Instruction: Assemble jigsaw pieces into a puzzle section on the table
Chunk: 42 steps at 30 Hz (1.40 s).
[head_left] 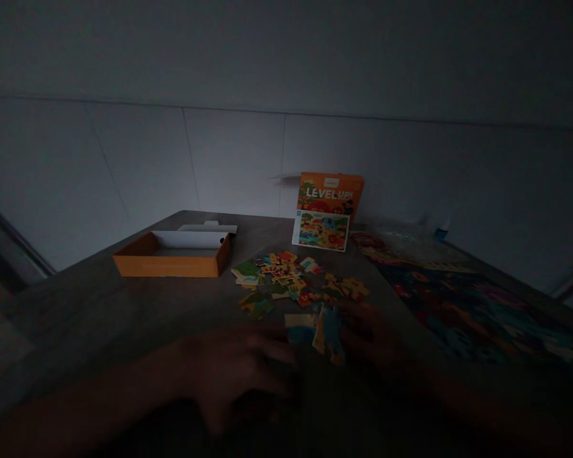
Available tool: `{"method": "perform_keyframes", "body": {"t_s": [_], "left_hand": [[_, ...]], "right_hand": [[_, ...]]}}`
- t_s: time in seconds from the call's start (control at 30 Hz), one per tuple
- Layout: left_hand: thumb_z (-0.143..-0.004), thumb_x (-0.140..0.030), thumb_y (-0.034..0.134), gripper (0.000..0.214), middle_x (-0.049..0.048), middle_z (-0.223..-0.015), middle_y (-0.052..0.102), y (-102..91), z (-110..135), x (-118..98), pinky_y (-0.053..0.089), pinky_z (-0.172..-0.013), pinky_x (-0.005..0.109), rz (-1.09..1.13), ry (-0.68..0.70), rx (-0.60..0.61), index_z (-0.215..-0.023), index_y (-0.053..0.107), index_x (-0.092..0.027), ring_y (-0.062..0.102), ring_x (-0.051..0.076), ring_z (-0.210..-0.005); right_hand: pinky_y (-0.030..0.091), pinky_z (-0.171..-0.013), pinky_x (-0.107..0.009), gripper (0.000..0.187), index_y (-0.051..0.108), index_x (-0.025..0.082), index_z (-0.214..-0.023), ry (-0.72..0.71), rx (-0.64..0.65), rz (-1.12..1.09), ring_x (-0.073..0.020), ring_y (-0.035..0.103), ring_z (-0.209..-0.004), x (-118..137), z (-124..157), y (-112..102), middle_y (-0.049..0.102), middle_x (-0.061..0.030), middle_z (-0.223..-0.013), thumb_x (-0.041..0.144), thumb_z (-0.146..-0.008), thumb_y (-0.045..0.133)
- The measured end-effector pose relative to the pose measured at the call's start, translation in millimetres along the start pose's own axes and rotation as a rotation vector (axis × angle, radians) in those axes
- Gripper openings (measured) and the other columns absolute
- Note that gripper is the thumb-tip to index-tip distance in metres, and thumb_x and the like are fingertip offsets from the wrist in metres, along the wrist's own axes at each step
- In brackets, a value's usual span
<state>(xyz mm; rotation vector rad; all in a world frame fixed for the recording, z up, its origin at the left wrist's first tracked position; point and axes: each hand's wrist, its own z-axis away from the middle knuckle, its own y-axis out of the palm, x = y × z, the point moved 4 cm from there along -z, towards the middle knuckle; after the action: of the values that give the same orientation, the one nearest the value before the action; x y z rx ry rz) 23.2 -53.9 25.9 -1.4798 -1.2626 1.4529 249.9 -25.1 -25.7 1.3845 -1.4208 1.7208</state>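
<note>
The scene is dim. My left hand [241, 366] rests low over the table, its thumb apart from its fingers and nothing visible in them. The fingertips lie near a pale-and-blue jigsaw piece [298, 329]; whether they touch it I cannot tell. In my right hand [375, 340], a tilted blue and yellow puzzle piece [331, 334] is held at the fingertips, overlapping the flat one. Just beyond both hands spreads a loose pile of colourful puzzle pieces [284, 273]. Dark shadow hides part of my right fingers.
An orange open box [172, 266] stands at the left. Behind the pile, an orange "LEVEL UP!" box [332, 191] stands upright with a picture card [321, 231] leaning on it. A large dark, colourful picture [458, 312] and clear plastic [401, 235] lie at the right.
</note>
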Motion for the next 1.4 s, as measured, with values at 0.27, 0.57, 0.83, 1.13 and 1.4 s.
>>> {"method": "perform_keyframes", "body": {"t_s": [0.27, 0.57, 0.83, 1.13, 1.4], "left_hand": [[-0.062, -0.012, 0.069, 0.027, 0.005, -0.098, 0.065, -14.8, 16, 30, 0.052, -0.081, 0.039, -0.192, -0.197, -0.001, -0.085, 0.06, -0.022, 0.06, 0.026, -0.09], [-0.093, -0.014, 0.05, 0.03, 0.0109, -0.124, 0.062, -3.8, 4, 28, 0.047, -0.103, 0.047, -0.289, -0.242, -0.285, -0.121, 0.061, -0.017, 0.052, 0.029, -0.122], [-0.088, -0.018, 0.06, 0.031, 0.01, -0.115, 0.061, -1.9, -1, 21, 0.05, -0.102, 0.046, -0.127, -0.255, -0.175, -0.119, 0.062, -0.019, 0.054, 0.028, -0.117], [-0.09, -0.019, 0.059, 0.037, 0.0141, -0.13, 0.056, 3.6, 2, 23, 0.054, -0.1, 0.043, -0.055, -0.203, -0.135, -0.127, 0.06, -0.018, 0.057, 0.03, -0.121], [-0.093, -0.014, 0.055, 0.033, 0.0128, -0.126, 0.061, 3.9, 1, 15, 0.052, -0.105, 0.039, 0.079, -0.082, -0.123, -0.126, 0.062, -0.018, 0.057, 0.025, -0.124]], "right_hand": [[0.048, -0.102, -0.05, 0.046, 0.062, 0.033, -0.135, -0.092, 0.115, 0.431, -0.0305, 0.061, -0.119, 19, 12, 6, 0.065, -0.0088, -0.131, 0.043, -0.09, 0.053], [0.051, -0.083, -0.035, 0.023, 0.072, 0.021, -0.108, -0.297, 0.108, 0.559, -0.0218, 0.067, -0.093, 24, 9, 8, 0.073, -0.0074, -0.103, 0.027, -0.089, 0.059], [0.048, -0.082, -0.035, 0.023, 0.069, 0.02, -0.112, -0.313, 0.163, 0.635, -0.0221, 0.067, -0.094, 28, 11, 11, 0.073, -0.0068, -0.106, 0.024, -0.092, 0.058], [0.047, -0.078, -0.03, 0.022, 0.068, 0.02, -0.113, -0.317, 0.23, 0.637, -0.0199, 0.068, -0.092, 33, 15, 14, 0.073, -0.0063, -0.105, 0.025, -0.095, 0.057], [0.04, -0.062, -0.026, 0.019, 0.066, 0.019, -0.111, -0.472, 0.291, 0.648, -0.0156, 0.066, -0.075, 50, 28, 24, 0.072, -0.0032, -0.093, 0.024, -0.094, 0.06]]}}
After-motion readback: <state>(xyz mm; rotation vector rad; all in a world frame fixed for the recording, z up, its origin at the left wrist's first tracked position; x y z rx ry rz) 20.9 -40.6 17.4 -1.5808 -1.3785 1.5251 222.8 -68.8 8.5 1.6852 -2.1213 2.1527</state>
